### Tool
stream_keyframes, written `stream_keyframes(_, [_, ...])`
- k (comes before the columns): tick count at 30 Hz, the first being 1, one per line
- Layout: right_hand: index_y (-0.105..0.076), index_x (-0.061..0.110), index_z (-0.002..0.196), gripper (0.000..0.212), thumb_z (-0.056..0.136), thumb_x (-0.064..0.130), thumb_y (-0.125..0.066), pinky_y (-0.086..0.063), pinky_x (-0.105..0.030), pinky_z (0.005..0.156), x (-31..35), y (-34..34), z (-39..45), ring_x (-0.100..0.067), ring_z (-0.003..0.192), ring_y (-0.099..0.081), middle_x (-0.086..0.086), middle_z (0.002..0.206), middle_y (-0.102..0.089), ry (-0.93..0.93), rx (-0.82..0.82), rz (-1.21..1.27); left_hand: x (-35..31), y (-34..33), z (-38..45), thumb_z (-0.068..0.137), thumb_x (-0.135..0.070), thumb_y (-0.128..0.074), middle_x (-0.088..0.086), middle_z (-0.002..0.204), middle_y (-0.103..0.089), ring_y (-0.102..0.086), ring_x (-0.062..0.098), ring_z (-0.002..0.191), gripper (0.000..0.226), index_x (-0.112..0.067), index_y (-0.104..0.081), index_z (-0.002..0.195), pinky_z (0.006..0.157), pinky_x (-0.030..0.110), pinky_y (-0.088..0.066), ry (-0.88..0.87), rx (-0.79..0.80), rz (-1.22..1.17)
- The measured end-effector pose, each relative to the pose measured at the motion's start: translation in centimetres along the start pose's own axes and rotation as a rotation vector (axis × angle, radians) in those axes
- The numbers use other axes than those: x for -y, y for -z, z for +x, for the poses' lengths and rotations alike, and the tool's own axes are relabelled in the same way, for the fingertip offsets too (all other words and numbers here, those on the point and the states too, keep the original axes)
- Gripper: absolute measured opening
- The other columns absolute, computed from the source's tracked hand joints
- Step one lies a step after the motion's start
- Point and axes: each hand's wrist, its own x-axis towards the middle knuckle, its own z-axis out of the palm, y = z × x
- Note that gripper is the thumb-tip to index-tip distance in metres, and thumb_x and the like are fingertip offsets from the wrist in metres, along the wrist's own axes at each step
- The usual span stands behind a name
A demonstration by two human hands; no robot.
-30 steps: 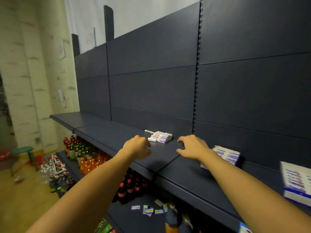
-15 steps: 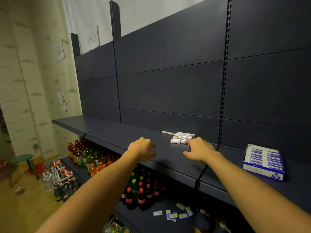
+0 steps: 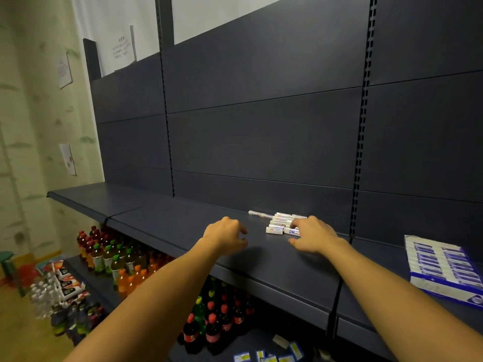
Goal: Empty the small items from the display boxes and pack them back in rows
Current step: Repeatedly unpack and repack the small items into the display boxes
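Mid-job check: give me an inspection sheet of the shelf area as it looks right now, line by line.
Surface: dark shelf, mostly bare.
Job's things: loose small packs piled near the back panel; blue-and-white display box lying at the right, filled in rows.
Clutter: one stray pack just left of the pile.
Hands: right hand fingers touching the pile; left hand loosely curled over the shelf, holding nothing.
Cables: nothing seen.
Surroundings: drink bottles on the lower shelf; price tags below; papers on the wall.

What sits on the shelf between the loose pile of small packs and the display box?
Nothing: in the head view, only bare shelf separates the small packs from the display box.
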Motion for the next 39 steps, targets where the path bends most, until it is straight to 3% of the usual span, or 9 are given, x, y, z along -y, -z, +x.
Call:
stream_keyframes(3, [-0.063,0.028,0.122,0.039,0.086,0.042,-0.064,-0.045,-0.031,0.069,-1.0,-0.4,2.5,-0.026,0.097,-0.062,-0.003,0.117,-0.062,-0.036,0.006,0.029,0.4,-0.7,3.2,0.096,-0.041,-0.058,0.003,0.129,-0.063,-0.064,0.021,0.106,0.043,-0.025,-0.059,0.136,0.078,0.03,-0.051,-0.012,0.027,0.006])
stream_keyframes(6, [-0.065,0.028,0.121,0.04,0.083,0.042,-0.068,-0.047,-0.031,0.071,-2.1,-0.8,5.0,-0.024,0.093,-0.06,-0.003,0.118,-0.062,-0.078,0.024,0.095,0.2,-1.4,6.5,0.095,-0.04,-0.06,0.003,0.129,-0.063,-0.063,0.021,0.106,0.044,-0.026,-0.06,0.136,0.083,0.033,-0.054,-0.035,0.041,-0.004])
stream_keyframes(10, [-0.064,0.027,0.125,0.045,0.082,0.038,-0.07,-0.049,-0.03,0.074,-3.5,-1.2,7.7,-0.025,0.103,-0.062,-0.003,0.122,-0.058,-0.088,0.044,0.105,-0.5,-2.5,10.6,0.092,-0.045,-0.062,0.001,0.127,-0.063,-0.063,0.022,0.105,0.044,-0.029,-0.061,0.134,0.086,0.038,-0.055,-0.066,0.039,-0.018])
stream_keyframes(14, [-0.067,0.026,0.117,0.037,0.081,0.033,-0.069,-0.055,-0.032,0.076,-4.7,-1.8,9.2,-0.023,0.097,-0.063,-0.001,0.109,-0.062,-0.095,0.064,0.093,-1.2,-3.9,13.7,0.091,-0.042,-0.065,-0.001,0.117,-0.069,-0.065,0.02,0.097,0.041,-0.029,-0.065,0.129,0.076,0.034,-0.053,-0.101,0.021,-0.058])
stream_keyframes(17, [-0.07,0.024,0.101,0.023,0.079,0.031,-0.07,-0.058,-0.035,0.077,-5.5,-2.3,9.6,-0.022,0.088,-0.064,0.001,0.099,-0.065,-0.115,0.08,0.08,-1.5,-4.8,15.1,0.089,-0.042,-0.068,-0.001,0.112,-0.07,-0.066,0.019,0.096,0.039,-0.027,-0.067,0.125,0.079,0.035,-0.056,-0.129,0.03,-0.084])
stream_keyframes(24, [-0.065,0.023,0.083,0.014,0.077,0.031,-0.075,-0.058,-0.038,0.078,-6.1,-3.7,10.0,-0.018,0.082,-0.064,0.003,0.089,-0.063,-0.131,0.114,0.096,-1.3,-6.5,16.7,0.085,-0.042,-0.07,-0.003,0.094,-0.07,-0.065,0.02,0.087,0.02,-0.023,-0.073,0.091,0.072,0.033,-0.055,-0.18,0.079,-0.087])
stream_keyframes(30, [-0.064,0.025,0.079,0.01,0.074,0.024,-0.073,-0.059,-0.039,0.075,-5.4,-3.8,10.1,-0.016,0.076,-0.064,0.007,0.081,-0.062,-0.13,0.114,0.117,-0.8,-6.5,17.6,0.085,-0.039,-0.072,-0.003,0.103,-0.068,-0.063,0.019,0.092,0.021,-0.022,-0.072,0.099,0.079,0.037,-0.057,-0.256,0.112,-0.089])
stream_keyframes(39, [-0.063,0.023,0.076,0.013,0.075,0.025,-0.076,-0.058,-0.038,0.075,-3.6,-4.3,10.5,-0.017,0.079,-0.063,0.011,0.078,-0.06,-0.146,0.119,0.076,0.5,-6.8,18.3,0.083,-0.035,-0.076,-0.002,0.102,-0.069,-0.064,0.018,0.09,0.021,-0.021,-0.074,0.099,0.076,0.036,-0.057,-0.332,0.137,-0.119])
